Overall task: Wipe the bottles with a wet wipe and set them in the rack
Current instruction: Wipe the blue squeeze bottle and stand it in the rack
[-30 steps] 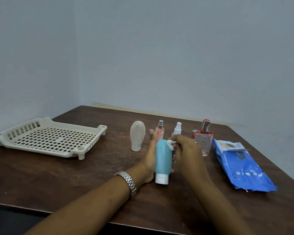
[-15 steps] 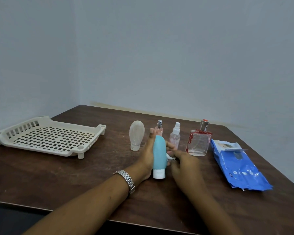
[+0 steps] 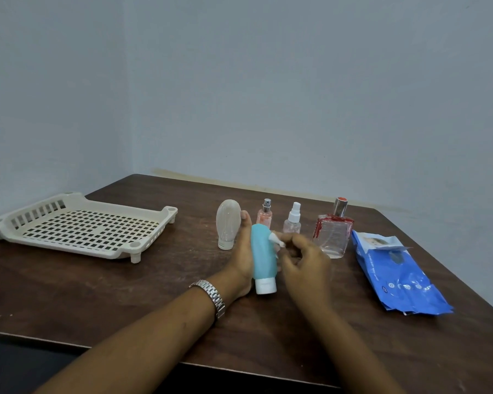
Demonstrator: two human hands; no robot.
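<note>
My left hand grips a teal squeeze bottle that stands cap-down on its white cap on the table. My right hand pinches a small wad of white wet wipe against the bottle's upper right side. Behind them stand a clear squeeze bottle, a small pink spray bottle, a small clear spray bottle and a square perfume bottle with red trim. The cream plastic rack sits at the left with nothing in it.
A blue pack of wet wipes lies at the right with its flap open. The brown wooden table stands in a corner, with walls close behind and to the left. A metal watch is on my left wrist.
My right hand has slid the wipe down the bottle's side and back up near its top. The left hand kept its hold on the teal bottle. The view shifted slightly.
</note>
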